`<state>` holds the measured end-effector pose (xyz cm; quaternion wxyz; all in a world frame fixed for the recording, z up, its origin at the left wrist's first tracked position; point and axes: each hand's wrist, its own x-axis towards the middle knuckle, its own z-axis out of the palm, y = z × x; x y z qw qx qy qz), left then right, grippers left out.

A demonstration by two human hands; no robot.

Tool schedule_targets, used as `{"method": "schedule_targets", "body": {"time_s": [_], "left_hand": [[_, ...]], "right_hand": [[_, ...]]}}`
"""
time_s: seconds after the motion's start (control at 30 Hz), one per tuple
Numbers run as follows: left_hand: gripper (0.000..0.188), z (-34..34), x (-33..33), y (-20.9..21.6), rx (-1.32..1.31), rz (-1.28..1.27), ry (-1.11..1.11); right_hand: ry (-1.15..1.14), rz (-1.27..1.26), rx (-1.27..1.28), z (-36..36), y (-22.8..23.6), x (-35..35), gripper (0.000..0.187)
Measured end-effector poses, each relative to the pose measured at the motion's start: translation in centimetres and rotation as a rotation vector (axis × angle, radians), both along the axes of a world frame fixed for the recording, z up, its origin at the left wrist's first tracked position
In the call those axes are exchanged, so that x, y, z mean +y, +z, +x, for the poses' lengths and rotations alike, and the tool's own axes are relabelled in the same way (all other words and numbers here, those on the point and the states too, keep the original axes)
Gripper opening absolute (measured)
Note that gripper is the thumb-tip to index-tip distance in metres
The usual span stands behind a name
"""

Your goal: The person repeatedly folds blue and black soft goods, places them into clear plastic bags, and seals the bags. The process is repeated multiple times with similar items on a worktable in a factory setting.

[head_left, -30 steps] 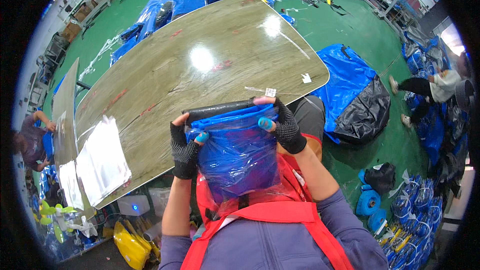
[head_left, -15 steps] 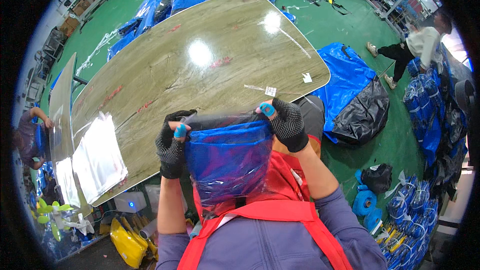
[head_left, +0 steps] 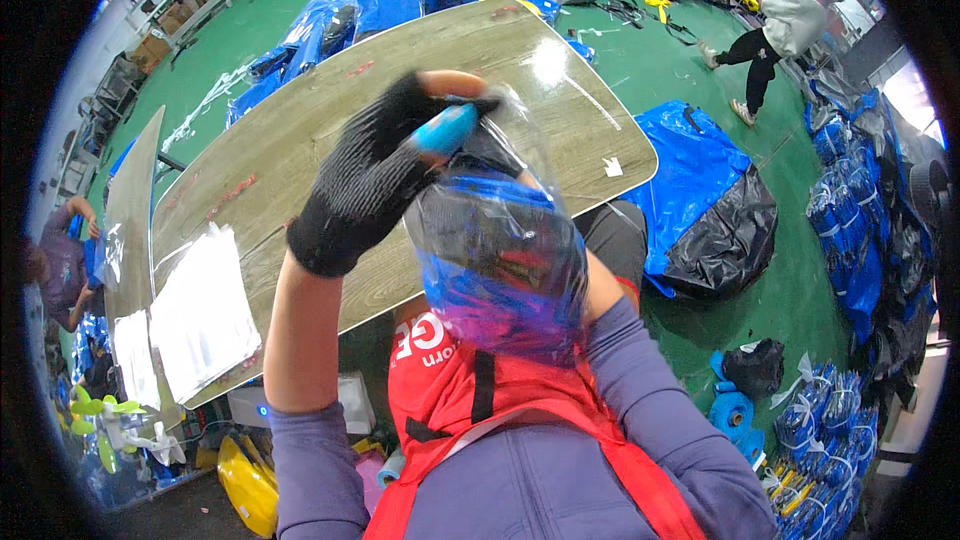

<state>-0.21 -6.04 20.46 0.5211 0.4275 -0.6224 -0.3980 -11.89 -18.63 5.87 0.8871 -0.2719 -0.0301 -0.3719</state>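
Note:
My left hand (head_left: 375,165), in a black fingerless glove with blue tape on the thumb, is raised above the table. Its thumb and fingers pinch the upper edge of a clear plastic bag (head_left: 500,250). Inside the bag lies a folded blue and black sheet (head_left: 490,202); the bag is tilted and a little smeared by motion. My right forearm (head_left: 602,290) reaches up behind the bag. The bag hides most of my right hand, so its fingers cannot be made out.
A wood-patterned table (head_left: 330,120) stands before me, with a stack of clear plastic bags (head_left: 205,300) at its left. Right of it, a blue and black bag (head_left: 700,200) lies on the green floor. Tied blue bundles (head_left: 825,410) stand at right. A person (head_left: 780,35) walks at far right; another person (head_left: 68,260) is at left.
The bag has turned and risen closer to me. My left hand has moved up and across; my right hand has gone behind the bag. The walking person has moved farther off.

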Motion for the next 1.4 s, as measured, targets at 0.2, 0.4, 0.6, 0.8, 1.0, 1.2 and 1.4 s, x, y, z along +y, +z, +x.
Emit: {"method": "schedule_targets", "body": {"time_s": [0.2, 0.4, 0.6, 0.8, 1.0, 1.2, 1.4], "left_hand": [[0.056, 1.6, 2.8, -8.3, 0.151, 0.391, 0.157], [0.037, 3.4, 9.3, -16.0, 0.517, 0.571, 0.238], [0.033, 3.4, 7.3, -16.6, 0.458, 0.657, 0.45], [0.025, 3.8, 6.1, -17.9, 0.439, 0.429, 0.615], [0.03, 5.7, 5.6, -19.0, 0.391, 0.491, 0.465], [0.034, 9.2, 2.2, -18.0, 0.52, 0.397, 0.378], [0.045, 8.5, 1.6, -17.3, 0.599, 0.342, 0.219]], "right_hand": [[0.071, -0.202, -0.343, 0.6, -3.1, 1.2, 0.048], [0.319, 0.071, 0.152, -7.4, -4.6, 2.9, 0.09], [-0.128, -0.526, 1.157, -11.1, -2.9, 6.6, 0.036], [-0.551, -0.385, 1.139, -7.3, -1.7, 7.4, 0.028], [-0.325, -0.374, 1.138, -8.0, -2.9, 3.7, 0.034], [-0.642, -0.252, 1.096, -7.2, -0.2, 1.5, 0.023], [-0.88, -1.533, 1.043, -1.1, 3.9, 2.7, 0.026]]}}
